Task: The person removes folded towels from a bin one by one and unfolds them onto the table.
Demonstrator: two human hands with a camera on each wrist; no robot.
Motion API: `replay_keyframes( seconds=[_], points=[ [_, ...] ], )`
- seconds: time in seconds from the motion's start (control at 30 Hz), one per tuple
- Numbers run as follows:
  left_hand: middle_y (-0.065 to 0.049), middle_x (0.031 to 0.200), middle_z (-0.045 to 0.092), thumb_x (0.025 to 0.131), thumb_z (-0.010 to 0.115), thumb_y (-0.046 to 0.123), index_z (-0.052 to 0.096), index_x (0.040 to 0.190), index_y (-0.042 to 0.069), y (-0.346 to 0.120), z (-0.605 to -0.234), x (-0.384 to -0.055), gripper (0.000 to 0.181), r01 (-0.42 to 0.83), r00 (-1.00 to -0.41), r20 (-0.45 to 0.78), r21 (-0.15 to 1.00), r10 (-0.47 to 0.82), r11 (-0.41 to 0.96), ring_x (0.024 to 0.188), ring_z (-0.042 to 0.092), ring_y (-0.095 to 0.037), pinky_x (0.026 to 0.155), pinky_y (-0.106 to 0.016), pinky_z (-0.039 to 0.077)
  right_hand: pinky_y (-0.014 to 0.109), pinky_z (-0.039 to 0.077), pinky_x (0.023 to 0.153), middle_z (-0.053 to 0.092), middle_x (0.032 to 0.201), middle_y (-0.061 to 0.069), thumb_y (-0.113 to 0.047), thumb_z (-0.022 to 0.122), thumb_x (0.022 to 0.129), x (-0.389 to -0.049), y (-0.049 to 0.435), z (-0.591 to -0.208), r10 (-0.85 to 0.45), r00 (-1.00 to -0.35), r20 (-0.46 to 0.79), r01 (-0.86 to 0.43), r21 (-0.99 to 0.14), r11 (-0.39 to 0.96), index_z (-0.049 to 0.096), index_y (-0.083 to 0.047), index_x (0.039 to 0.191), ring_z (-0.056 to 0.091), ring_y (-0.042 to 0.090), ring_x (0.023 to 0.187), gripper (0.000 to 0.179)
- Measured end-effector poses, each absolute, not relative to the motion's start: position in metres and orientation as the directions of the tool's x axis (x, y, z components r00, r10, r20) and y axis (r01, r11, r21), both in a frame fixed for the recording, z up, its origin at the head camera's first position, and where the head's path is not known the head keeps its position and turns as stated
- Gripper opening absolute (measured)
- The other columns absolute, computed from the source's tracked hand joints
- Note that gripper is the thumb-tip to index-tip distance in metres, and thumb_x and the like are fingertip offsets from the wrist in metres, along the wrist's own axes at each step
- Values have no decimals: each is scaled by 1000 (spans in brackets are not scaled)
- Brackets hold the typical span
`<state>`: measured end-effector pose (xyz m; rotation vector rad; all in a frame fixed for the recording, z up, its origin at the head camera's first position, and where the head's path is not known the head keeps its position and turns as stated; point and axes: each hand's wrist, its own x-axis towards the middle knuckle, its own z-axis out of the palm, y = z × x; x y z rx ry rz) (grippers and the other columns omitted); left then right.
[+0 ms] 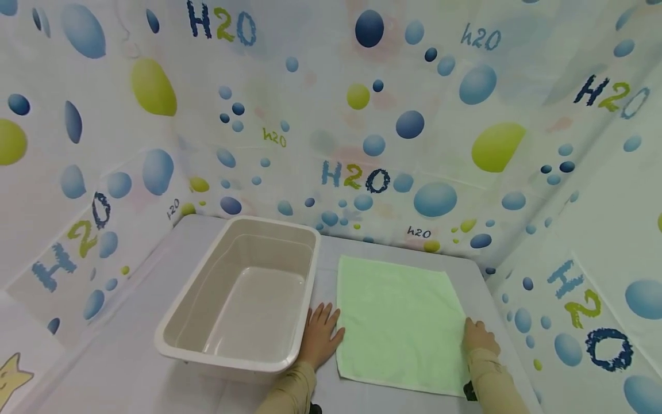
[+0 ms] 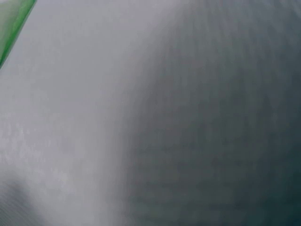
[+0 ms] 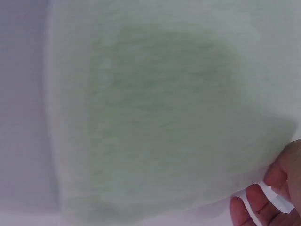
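A pale green towel [image 1: 398, 325] lies spread flat on the white-covered table. My left hand [image 1: 319, 336] rests palm down in the strip between the towel and a cream plastic basin [image 1: 243, 363], its fingers spread and one fingertip at the towel's left edge. My right hand [image 1: 481, 336] is at the towel's right edge with its fingers curled, pinching that edge. In the right wrist view the thumb and fingertips [image 3: 256, 193] come together at the towel's border [image 3: 164, 117], which is shaded there. The left wrist view is mostly dark and blurred, with a bit of green cloth at its upper left.
The deep basin stands on the left half of the table [image 1: 129, 345], its inside bare. Walls of white sheeting [image 1: 320, 86] printed with bubbles and lettering close in the back and both sides. The back wall meets the table just behind the basin and towel.
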<state>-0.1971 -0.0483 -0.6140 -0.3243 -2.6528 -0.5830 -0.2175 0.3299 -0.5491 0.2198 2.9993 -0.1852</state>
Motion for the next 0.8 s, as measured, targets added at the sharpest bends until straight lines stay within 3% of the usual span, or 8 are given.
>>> replay_keyframes(
  seconds=[0.23,0.33,0.43,0.63,0.8],
  points=[
    [-11,131,56,88,56,38,59,125,12,-37,-617,-201,45,343,-877,448,328,174,880,127,46,-32,106,-53,32,60,49,67,35,132,35,-2,31,96,-202,350,-559,142,-987,-79,151,-117,982,33,5,138,47,57,101,43],
    [-14,128,57,85,60,33,61,121,9,-37,-616,-201,44,365,-859,482,341,172,866,123,49,-34,104,-55,34,56,48,64,33,134,33,1,41,89,-198,353,-564,92,-995,28,89,-101,991,35,-1,138,48,54,99,49],
    [-20,126,57,82,64,27,60,119,1,-40,-613,-199,45,370,-857,493,389,148,844,120,50,-36,102,-56,36,49,45,56,38,131,30,0,55,79,-197,348,-568,30,-977,212,17,-65,998,43,-5,134,50,46,89,57],
    [-30,136,41,83,63,28,46,130,-7,-39,-599,-202,61,226,-950,304,501,74,835,129,38,-45,106,-57,31,45,39,49,49,123,25,-3,64,71,-218,321,-557,-36,-863,504,-76,-58,995,52,-9,128,49,39,76,59],
    [-30,143,33,82,65,34,41,136,-3,-28,-576,-214,69,141,-978,206,508,39,850,134,30,-46,108,-58,27,53,45,58,46,131,24,-4,62,75,-241,285,-531,-69,-836,544,-162,-125,979,47,-9,134,52,48,92,61]
  ],
)
